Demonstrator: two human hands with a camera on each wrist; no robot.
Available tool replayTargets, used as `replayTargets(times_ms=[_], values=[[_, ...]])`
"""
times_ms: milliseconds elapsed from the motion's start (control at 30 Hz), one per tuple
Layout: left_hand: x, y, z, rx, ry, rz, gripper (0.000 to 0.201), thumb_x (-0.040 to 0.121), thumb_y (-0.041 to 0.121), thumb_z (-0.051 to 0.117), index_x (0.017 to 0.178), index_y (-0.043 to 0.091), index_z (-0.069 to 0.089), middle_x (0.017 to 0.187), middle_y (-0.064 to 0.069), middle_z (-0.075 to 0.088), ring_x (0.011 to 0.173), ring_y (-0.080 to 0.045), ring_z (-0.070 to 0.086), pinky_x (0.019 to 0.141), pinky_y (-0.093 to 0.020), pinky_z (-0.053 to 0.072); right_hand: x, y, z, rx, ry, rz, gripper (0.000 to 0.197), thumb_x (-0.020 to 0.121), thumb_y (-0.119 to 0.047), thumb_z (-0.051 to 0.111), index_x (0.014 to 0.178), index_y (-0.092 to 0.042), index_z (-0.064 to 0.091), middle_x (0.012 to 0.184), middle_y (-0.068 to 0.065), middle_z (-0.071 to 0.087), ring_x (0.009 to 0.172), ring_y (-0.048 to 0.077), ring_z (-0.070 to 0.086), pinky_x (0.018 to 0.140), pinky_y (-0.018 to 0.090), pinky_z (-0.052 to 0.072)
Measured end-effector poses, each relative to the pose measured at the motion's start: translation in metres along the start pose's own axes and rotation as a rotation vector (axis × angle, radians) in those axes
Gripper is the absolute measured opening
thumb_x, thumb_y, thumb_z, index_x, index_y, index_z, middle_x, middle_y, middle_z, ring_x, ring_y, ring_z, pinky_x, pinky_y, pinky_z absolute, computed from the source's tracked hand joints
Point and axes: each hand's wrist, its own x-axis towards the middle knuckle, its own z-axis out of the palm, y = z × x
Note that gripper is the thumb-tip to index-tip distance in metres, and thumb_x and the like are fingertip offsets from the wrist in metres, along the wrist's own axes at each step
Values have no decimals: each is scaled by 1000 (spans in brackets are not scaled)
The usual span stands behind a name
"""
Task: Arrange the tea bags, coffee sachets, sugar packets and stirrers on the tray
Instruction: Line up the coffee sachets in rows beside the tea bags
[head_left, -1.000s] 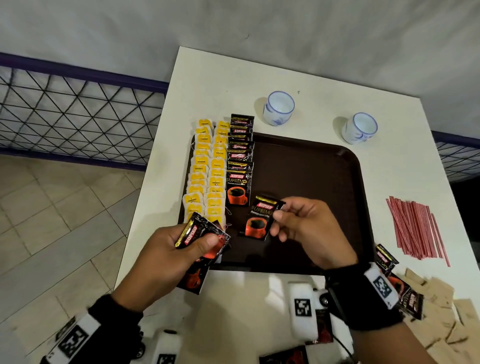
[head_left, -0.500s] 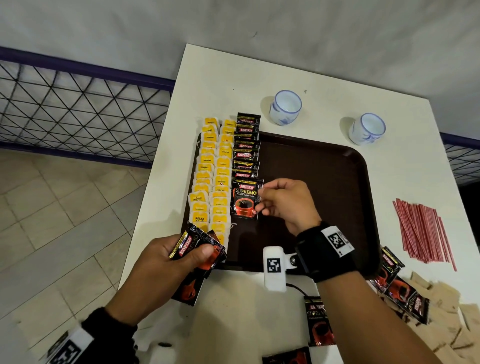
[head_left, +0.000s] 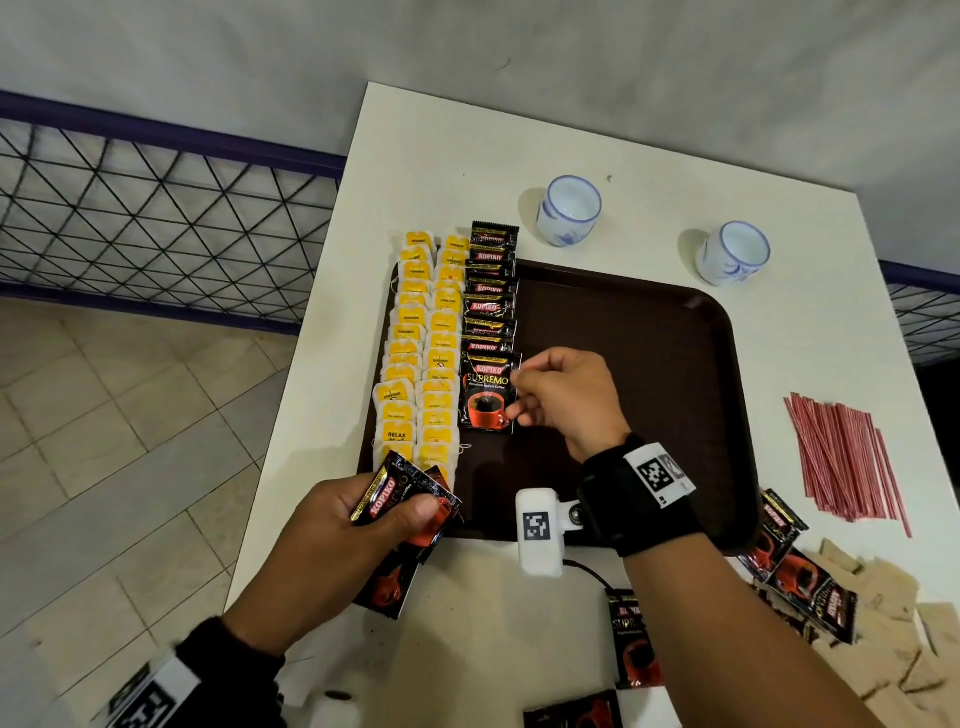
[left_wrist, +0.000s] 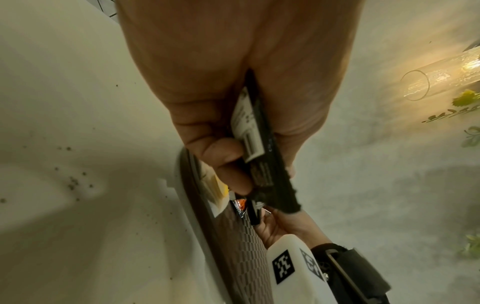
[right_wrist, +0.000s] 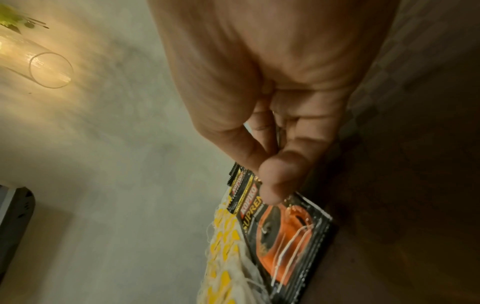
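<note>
Laying the coffee row. A second ago the right hand (head_left: 558, 400) held a coffee sachet (head_left: 487, 392) in the air over the near part of the tray (head_left: 649, 364); that sachet now lies at the near end of the coffee row (head_left: 491, 291), overlapping the one before it, just right of the two columns of tea bags (head_left: 421, 353). The right grip has its fingertips curled at the sachet's right edge; whether it pinches the edge or only touches it cannot be told. The left hand (head_left: 337, 540), beyond the tray's near left corner as before, grasps a small stack of spare sachets (head_left: 400, 514) between thumb and fingers. By this reading the row has grown by one. More sachets (head_left: 800, 577) and brown sugar packets (head_left: 893, 639) lie on the bench (head_left: 467, 145) at near right, and the red stirrers (head_left: 844, 457) lie right of the tray, so three kinds remain to be finished.
</note>
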Motion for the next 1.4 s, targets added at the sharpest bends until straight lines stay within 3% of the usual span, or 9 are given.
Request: replayTargets(times_ms=[133,700,1067,1400], values=[[-1,1,1,-1,-8,6,8,86,29,73,85,23,78,81,1,79,76,-14,75,63,-17,52,1,-1,4,-19,6,1,4,90,2,65,92,5,63,63,12,61,51,24,68,44,27,51],[-1,3,2,-23,-15,17,7,86,29,73,86,24,78,82,2,79,76,-14,75,69,-21,53,-1,0,8,-17,28,-5,5,90,2,64,93,5,61,68,15,62,50,24,67,45,28,54],[-1,3,3,-19,-17,17,5,87,29,72,88,27,77,82,7,79,76,-10,75,62,-14,52,-2,1,8,-9,25,7,8,91,0,64,96,6,61,66,14,63,55,26,70,49,28,56],[0,3,3,-29,-26,20,8,87,27,73,86,22,79,80,0,78,75,-14,75,60,-13,52,-4,1,6,9,27,6,5,91,-1,66,93,2,62,65,10,66,57,27,71,53,31,58]])
